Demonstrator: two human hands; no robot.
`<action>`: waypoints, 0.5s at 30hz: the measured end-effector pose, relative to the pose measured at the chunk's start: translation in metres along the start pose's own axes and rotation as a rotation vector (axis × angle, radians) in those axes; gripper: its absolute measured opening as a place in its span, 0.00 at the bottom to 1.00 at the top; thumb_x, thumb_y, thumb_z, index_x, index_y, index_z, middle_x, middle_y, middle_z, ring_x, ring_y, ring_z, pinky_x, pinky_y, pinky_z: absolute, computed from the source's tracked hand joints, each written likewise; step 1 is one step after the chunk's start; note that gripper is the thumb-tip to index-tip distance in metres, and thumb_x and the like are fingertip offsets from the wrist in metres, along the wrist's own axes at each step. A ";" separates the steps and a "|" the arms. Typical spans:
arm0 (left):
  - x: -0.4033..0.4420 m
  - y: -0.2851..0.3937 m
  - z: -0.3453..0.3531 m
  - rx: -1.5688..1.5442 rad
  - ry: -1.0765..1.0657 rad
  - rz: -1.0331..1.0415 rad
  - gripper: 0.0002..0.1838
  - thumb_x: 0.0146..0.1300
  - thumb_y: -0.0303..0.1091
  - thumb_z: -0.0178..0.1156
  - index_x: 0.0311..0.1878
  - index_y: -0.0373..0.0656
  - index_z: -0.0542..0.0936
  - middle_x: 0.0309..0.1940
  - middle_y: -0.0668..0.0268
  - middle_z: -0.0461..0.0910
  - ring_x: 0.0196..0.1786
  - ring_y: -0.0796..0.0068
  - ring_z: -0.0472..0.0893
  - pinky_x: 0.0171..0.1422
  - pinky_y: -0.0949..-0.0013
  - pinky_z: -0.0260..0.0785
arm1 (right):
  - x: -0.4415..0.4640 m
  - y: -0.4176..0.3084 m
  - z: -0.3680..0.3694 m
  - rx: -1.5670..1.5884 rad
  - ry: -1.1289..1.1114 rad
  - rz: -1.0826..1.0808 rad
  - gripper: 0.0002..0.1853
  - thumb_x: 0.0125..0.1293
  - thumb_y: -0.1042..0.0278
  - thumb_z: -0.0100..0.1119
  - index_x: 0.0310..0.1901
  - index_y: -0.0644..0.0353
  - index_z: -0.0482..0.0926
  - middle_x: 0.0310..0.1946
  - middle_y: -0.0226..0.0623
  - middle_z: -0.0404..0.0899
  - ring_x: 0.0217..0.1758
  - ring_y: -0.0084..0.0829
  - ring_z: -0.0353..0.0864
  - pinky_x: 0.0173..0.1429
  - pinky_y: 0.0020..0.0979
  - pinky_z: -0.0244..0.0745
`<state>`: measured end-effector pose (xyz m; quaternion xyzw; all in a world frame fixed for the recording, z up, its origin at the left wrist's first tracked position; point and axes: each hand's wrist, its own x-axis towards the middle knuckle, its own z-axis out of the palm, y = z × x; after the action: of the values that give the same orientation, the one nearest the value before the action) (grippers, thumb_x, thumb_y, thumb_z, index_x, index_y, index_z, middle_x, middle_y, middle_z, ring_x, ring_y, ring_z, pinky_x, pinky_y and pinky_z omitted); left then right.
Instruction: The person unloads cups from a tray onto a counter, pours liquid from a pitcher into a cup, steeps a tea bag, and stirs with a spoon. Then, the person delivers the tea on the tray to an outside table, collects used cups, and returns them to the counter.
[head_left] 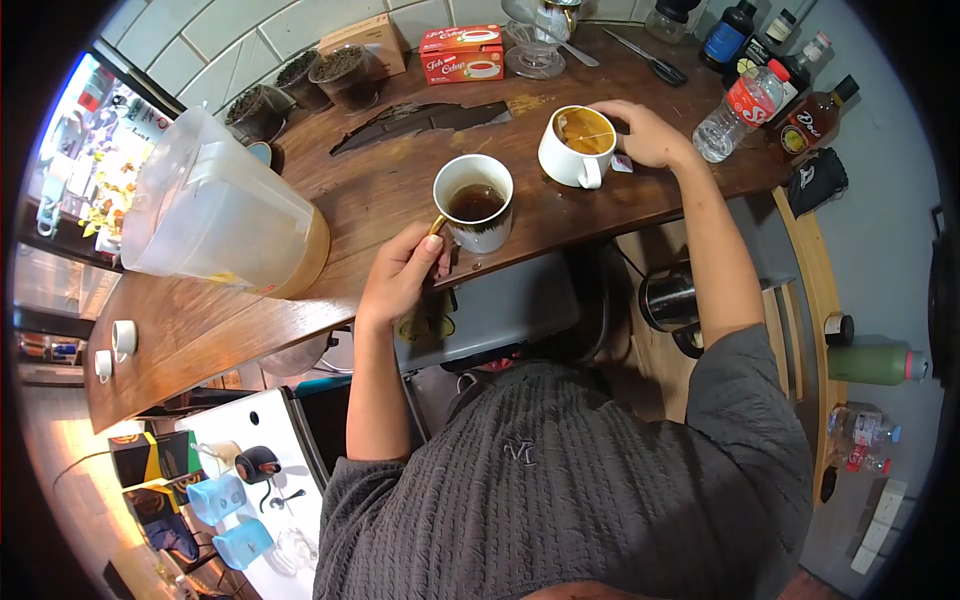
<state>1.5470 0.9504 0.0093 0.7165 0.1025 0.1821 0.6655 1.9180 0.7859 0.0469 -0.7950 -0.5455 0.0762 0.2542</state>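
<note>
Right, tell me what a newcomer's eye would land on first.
Probably the large translucent pitcher on the left of the wooden table. Next, nearer the middle, come the gold-handled mug of dark liquid, gripped by the left hand, and the white cup of amber liquid, the right hand at its side. Red tea packaging stands out behind them.

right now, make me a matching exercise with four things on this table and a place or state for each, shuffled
1. gold-handled mug
2. white cup
3. stacked tea boxes
4. large pitcher

A. right hand at its side
B. translucent, left of the mug
C. left hand at its handle
D. red, near the tiled wall

Pairs: 1-C, 2-A, 3-D, 4-B
</note>
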 end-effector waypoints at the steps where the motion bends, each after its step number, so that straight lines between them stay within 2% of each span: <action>1: 0.000 0.001 0.001 -0.024 0.007 -0.010 0.17 0.76 0.43 0.48 0.37 0.39 0.74 0.28 0.70 0.72 0.32 0.81 0.71 0.37 0.76 0.65 | 0.005 0.001 0.002 0.237 -0.147 0.004 0.20 0.63 0.66 0.60 0.57 0.56 0.77 0.56 0.47 0.78 0.58 0.42 0.77 0.62 0.34 0.70; 2: 0.000 0.001 0.001 -0.048 0.016 -0.019 0.16 0.75 0.42 0.49 0.36 0.39 0.75 0.27 0.71 0.73 0.31 0.82 0.71 0.37 0.76 0.65 | 0.007 0.003 0.005 0.135 -0.131 -0.021 0.20 0.64 0.67 0.59 0.58 0.55 0.77 0.51 0.44 0.81 0.54 0.38 0.80 0.58 0.33 0.72; 3: 0.000 0.001 0.001 -0.043 0.027 -0.014 0.16 0.75 0.42 0.49 0.36 0.39 0.75 0.27 0.71 0.73 0.31 0.82 0.71 0.37 0.76 0.65 | 0.010 0.005 0.005 0.136 -0.131 -0.033 0.20 0.64 0.67 0.59 0.58 0.55 0.77 0.51 0.44 0.81 0.54 0.38 0.80 0.58 0.33 0.72; 5: 0.000 0.002 0.000 -0.017 0.021 -0.019 0.16 0.75 0.42 0.49 0.36 0.40 0.75 0.27 0.72 0.73 0.31 0.82 0.71 0.37 0.76 0.64 | 0.015 0.008 0.005 0.056 -0.154 0.104 0.19 0.65 0.68 0.57 0.58 0.55 0.77 0.47 0.42 0.84 0.49 0.38 0.82 0.55 0.34 0.74; 6: 0.000 0.002 0.000 -0.018 0.028 -0.017 0.16 0.75 0.42 0.49 0.35 0.40 0.75 0.27 0.72 0.73 0.31 0.83 0.71 0.37 0.77 0.64 | 0.013 0.004 0.005 0.084 -0.074 0.035 0.15 0.67 0.67 0.55 0.54 0.59 0.78 0.36 0.39 0.85 0.43 0.32 0.83 0.48 0.32 0.75; 7: 0.000 0.002 0.000 -0.017 0.035 -0.019 0.16 0.75 0.42 0.49 0.35 0.40 0.75 0.27 0.72 0.73 0.31 0.83 0.71 0.37 0.77 0.64 | 0.015 0.001 0.002 0.086 -0.078 0.029 0.15 0.67 0.67 0.55 0.54 0.59 0.78 0.36 0.39 0.85 0.43 0.32 0.83 0.48 0.32 0.75; 9: 0.001 0.002 0.000 -0.025 0.022 -0.020 0.17 0.75 0.43 0.49 0.35 0.41 0.75 0.27 0.72 0.73 0.31 0.83 0.71 0.36 0.77 0.64 | 0.017 -0.002 -0.009 0.386 -0.111 0.158 0.10 0.70 0.70 0.52 0.46 0.66 0.77 0.40 0.32 0.81 0.42 0.23 0.79 0.50 0.25 0.73; 10: 0.001 0.002 0.000 -0.024 0.025 -0.019 0.17 0.75 0.43 0.49 0.35 0.41 0.75 0.27 0.72 0.73 0.31 0.83 0.71 0.36 0.77 0.64 | 0.020 0.007 -0.005 0.468 0.004 -0.067 0.12 0.73 0.64 0.50 0.44 0.63 0.78 0.26 0.25 0.73 0.34 0.18 0.77 0.40 0.23 0.72; 11: 0.001 0.003 0.001 -0.019 0.034 -0.024 0.17 0.75 0.43 0.49 0.34 0.41 0.74 0.27 0.72 0.73 0.31 0.83 0.71 0.36 0.77 0.63 | 0.021 0.011 -0.007 0.469 0.003 -0.070 0.12 0.73 0.64 0.50 0.44 0.63 0.78 0.26 0.25 0.73 0.34 0.18 0.77 0.40 0.23 0.72; 13: 0.000 0.004 0.002 -0.013 0.047 -0.029 0.17 0.75 0.44 0.49 0.34 0.41 0.74 0.27 0.72 0.73 0.31 0.84 0.71 0.36 0.77 0.63 | 0.022 -0.001 -0.021 0.719 0.046 -0.003 0.12 0.73 0.62 0.50 0.46 0.63 0.77 0.28 0.25 0.74 0.33 0.17 0.76 0.40 0.22 0.72; 14: 0.000 0.004 0.002 -0.012 0.047 -0.024 0.17 0.75 0.44 0.49 0.34 0.41 0.74 0.27 0.72 0.73 0.31 0.84 0.71 0.36 0.77 0.63 | 0.019 -0.009 -0.026 0.727 0.071 0.056 0.13 0.74 0.61 0.50 0.48 0.62 0.76 0.27 0.22 0.72 0.29 0.15 0.71 0.36 0.20 0.68; 15: 0.000 0.004 0.002 -0.011 0.046 -0.017 0.17 0.75 0.44 0.49 0.34 0.41 0.74 0.27 0.72 0.73 0.30 0.84 0.71 0.36 0.77 0.63 | 0.020 -0.013 -0.032 0.726 0.071 0.053 0.13 0.74 0.61 0.50 0.48 0.62 0.76 0.27 0.22 0.72 0.29 0.15 0.71 0.36 0.20 0.68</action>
<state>1.5477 0.9482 0.0130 0.7076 0.1230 0.1934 0.6684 1.9278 0.7969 0.0840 -0.6688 -0.4529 0.2439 0.5367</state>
